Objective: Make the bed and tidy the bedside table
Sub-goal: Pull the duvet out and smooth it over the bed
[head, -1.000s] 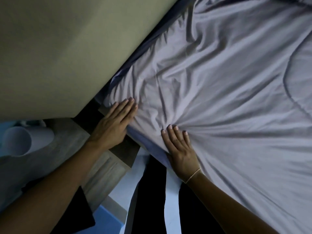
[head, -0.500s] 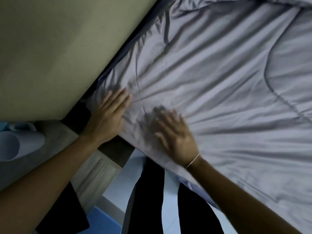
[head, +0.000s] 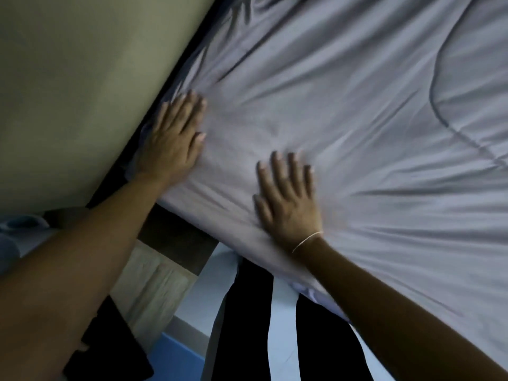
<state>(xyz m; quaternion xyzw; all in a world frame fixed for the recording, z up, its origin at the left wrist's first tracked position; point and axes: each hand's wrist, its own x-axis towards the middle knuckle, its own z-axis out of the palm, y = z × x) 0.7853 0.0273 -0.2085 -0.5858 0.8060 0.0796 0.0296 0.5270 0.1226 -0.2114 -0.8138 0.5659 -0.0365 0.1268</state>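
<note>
A grey bed sheet (head: 343,111) covers the bed and fills the right and upper part of the view, with soft creases fanning out from the near corner. My left hand (head: 173,141) lies flat on the sheet at the corner beside the wall, fingers straight. My right hand (head: 288,199) presses flat on the sheet near the bed's edge, fingers spread, a thin bracelet on the wrist. A curved seam of a quilt or pillow (head: 450,119) shows at the right.
A beige wall (head: 82,78) runs along the bed's left side. The wooden bedside table (head: 154,281) stands below my left forearm, with a pale cup-like object (head: 16,229) at the far left. My dark trouser legs (head: 242,325) stand on a light floor.
Both hands have slid further up onto the sheet, away from the corner edge. The bunched creases near the corner look flatter than before.
</note>
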